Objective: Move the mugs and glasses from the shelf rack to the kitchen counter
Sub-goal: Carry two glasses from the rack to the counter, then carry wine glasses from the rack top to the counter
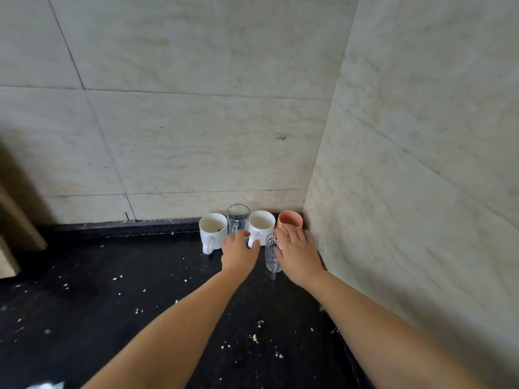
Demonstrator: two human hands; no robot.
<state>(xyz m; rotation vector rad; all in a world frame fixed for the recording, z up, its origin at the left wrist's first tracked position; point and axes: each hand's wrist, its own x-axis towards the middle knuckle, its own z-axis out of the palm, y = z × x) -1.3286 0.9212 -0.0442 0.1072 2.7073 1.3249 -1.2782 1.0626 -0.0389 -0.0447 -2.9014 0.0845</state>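
Head view, left hand (240,252) fingers clasping white mug (261,226) handle, right hand (298,252) gripping glass (271,255), pink cup (290,220) behind, black table (112,304).

Both bare forearms reach forward, the left hand (239,252) and right hand (298,255) palm-down, fingers loosely curled.

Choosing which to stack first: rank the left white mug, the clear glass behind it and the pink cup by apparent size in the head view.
1. left white mug
2. clear glass, partly hidden
3. pink cup, partly covered by the right hand, so unsure
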